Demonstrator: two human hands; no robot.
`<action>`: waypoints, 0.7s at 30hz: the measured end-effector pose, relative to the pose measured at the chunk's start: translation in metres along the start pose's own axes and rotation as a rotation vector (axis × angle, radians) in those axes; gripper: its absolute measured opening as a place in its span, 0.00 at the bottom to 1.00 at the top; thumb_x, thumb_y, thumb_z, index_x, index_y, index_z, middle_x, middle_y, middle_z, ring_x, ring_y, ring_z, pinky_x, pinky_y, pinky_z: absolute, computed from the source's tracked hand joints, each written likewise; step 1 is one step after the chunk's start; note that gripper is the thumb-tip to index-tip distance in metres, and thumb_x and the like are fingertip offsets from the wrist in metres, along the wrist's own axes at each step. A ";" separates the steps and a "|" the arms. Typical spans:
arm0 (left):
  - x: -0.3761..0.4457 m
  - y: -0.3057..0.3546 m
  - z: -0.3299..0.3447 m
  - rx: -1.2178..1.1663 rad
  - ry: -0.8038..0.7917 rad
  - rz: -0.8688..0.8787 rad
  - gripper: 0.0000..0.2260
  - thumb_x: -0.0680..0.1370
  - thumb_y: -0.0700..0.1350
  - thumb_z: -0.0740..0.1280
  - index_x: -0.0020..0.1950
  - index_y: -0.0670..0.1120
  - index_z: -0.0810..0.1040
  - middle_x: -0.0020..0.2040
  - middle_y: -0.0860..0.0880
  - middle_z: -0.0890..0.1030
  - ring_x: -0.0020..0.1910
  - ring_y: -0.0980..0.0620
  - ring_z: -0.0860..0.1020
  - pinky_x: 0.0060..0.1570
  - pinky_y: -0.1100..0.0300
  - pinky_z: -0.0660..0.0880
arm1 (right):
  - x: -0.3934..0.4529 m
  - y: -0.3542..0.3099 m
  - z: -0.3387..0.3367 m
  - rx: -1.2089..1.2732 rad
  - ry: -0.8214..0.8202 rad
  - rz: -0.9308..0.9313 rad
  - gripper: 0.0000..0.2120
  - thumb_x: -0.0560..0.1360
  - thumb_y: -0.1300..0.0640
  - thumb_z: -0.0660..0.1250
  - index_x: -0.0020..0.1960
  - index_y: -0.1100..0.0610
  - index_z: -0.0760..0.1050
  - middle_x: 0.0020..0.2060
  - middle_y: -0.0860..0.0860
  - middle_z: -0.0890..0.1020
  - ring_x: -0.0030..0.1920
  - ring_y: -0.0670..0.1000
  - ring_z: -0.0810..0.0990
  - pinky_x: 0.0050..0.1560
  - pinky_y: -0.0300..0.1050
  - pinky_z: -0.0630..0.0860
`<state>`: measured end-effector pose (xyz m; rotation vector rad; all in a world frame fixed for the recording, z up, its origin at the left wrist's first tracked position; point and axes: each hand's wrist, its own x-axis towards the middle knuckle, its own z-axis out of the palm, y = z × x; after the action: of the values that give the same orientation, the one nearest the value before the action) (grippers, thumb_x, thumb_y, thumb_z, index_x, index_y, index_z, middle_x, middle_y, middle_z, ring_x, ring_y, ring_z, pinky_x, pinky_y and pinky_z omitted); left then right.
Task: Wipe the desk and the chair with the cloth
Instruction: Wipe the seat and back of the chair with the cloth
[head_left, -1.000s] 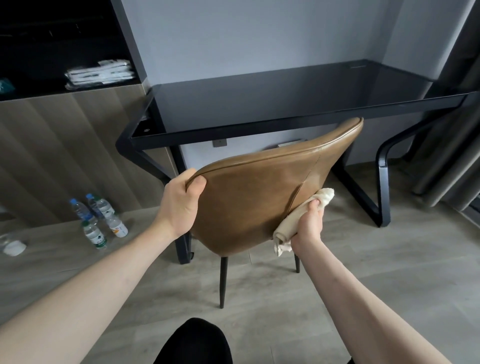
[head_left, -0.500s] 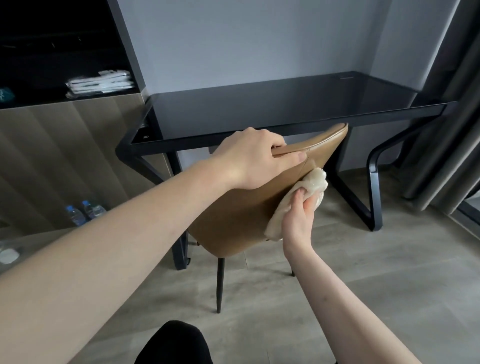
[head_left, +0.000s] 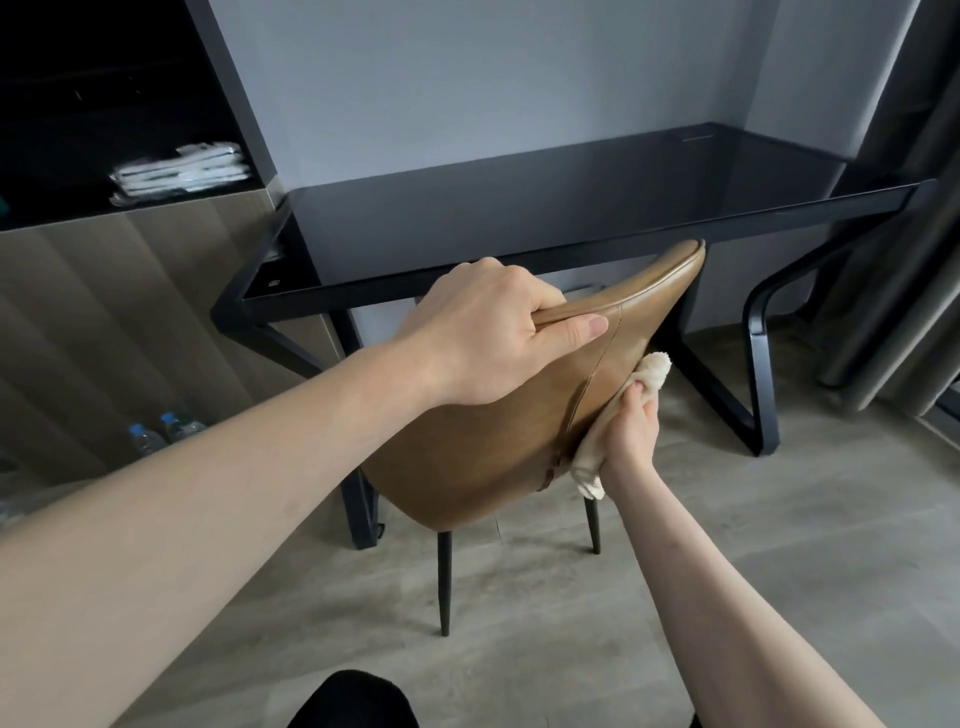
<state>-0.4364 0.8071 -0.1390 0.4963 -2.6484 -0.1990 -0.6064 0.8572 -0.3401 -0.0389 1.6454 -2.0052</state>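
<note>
The cream cloth (head_left: 618, 415) lies bunched against the right side of the brown chair (head_left: 498, 441) back, pressed there by the right hand (head_left: 631, 436), whose grip curls round it. The left hand (head_left: 498, 332) closes its grip over the chair's top edge, thumb along the back. One black table (head_left: 519, 228) stands just behind. Two water bottles (head_left: 156, 434) stand on the floor at left, partly hidden by the left forearm. Only two chair legs show.

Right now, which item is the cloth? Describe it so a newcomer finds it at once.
Start at the black desk, then drop to the brown chair tucked against it. At the backrest's right edge, the right hand presses a crumpled cream cloth to the leather, the only pale, soft thing there.
</note>
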 end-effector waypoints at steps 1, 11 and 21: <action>0.000 0.000 0.000 0.000 -0.002 -0.003 0.30 0.82 0.68 0.61 0.28 0.49 0.65 0.23 0.52 0.66 0.27 0.49 0.67 0.33 0.53 0.70 | -0.006 -0.004 0.002 0.010 0.003 -0.018 0.20 0.87 0.46 0.56 0.77 0.46 0.70 0.68 0.47 0.77 0.70 0.52 0.74 0.74 0.52 0.68; -0.007 0.003 -0.006 0.001 -0.022 -0.019 0.30 0.82 0.69 0.60 0.29 0.48 0.70 0.24 0.50 0.70 0.28 0.49 0.71 0.37 0.47 0.77 | -0.109 -0.069 -0.010 0.062 -0.147 -0.455 0.14 0.88 0.46 0.57 0.71 0.43 0.72 0.60 0.45 0.82 0.59 0.40 0.81 0.61 0.41 0.77; -0.015 -0.001 -0.010 -0.073 -0.039 0.016 0.29 0.83 0.64 0.63 0.25 0.52 0.66 0.22 0.53 0.64 0.26 0.51 0.65 0.32 0.58 0.62 | -0.060 -0.089 -0.003 0.015 -0.074 -0.598 0.18 0.88 0.47 0.55 0.76 0.47 0.69 0.67 0.45 0.79 0.68 0.43 0.76 0.72 0.45 0.70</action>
<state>-0.4194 0.8108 -0.1365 0.4521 -2.6710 -0.3027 -0.5903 0.8944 -0.2411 -0.6619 1.7044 -2.4019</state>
